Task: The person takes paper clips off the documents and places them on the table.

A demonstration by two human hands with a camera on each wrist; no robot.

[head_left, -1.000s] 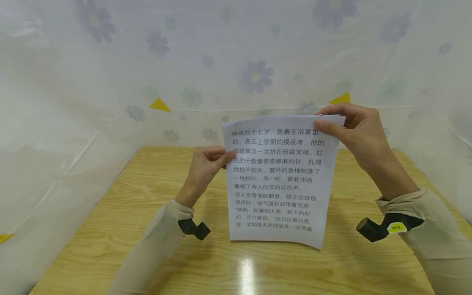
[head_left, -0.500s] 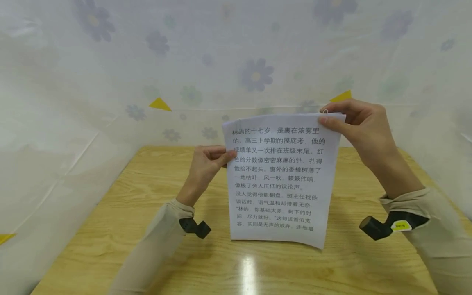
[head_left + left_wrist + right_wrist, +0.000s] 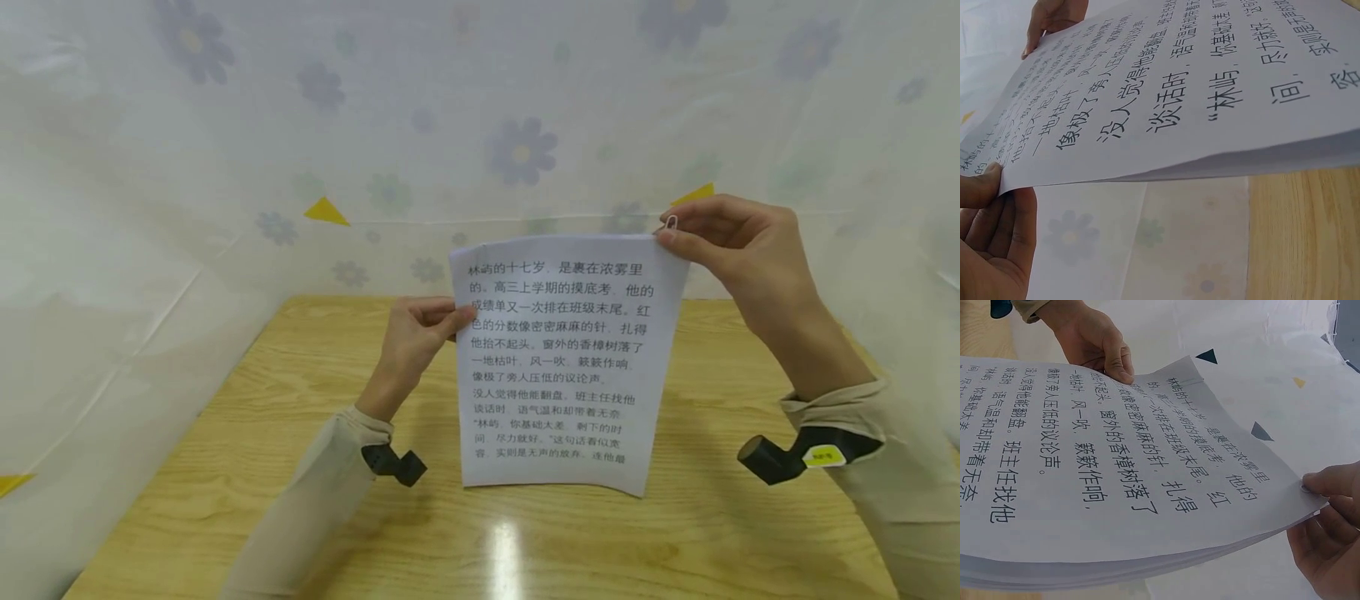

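Your left hand (image 3: 417, 333) pinches the left edge of the printed paper stack (image 3: 558, 367), held upright above the tabletop (image 3: 262, 433); keep the sheets aligned while your right hand (image 3: 731, 246) pinches a small paperclip (image 3: 671, 223) at the top right corner. How far the clip is seated stays unclear, its lower part hidden.

My white sheets (image 3: 558, 367) carry black printed characters. The table (image 3: 300, 467) is pale yellow wood grain. The white curtain (image 3: 300, 125) shows faded purple-grey flowers and yellow triangles. My sleeves (image 3: 330, 475) are beige.
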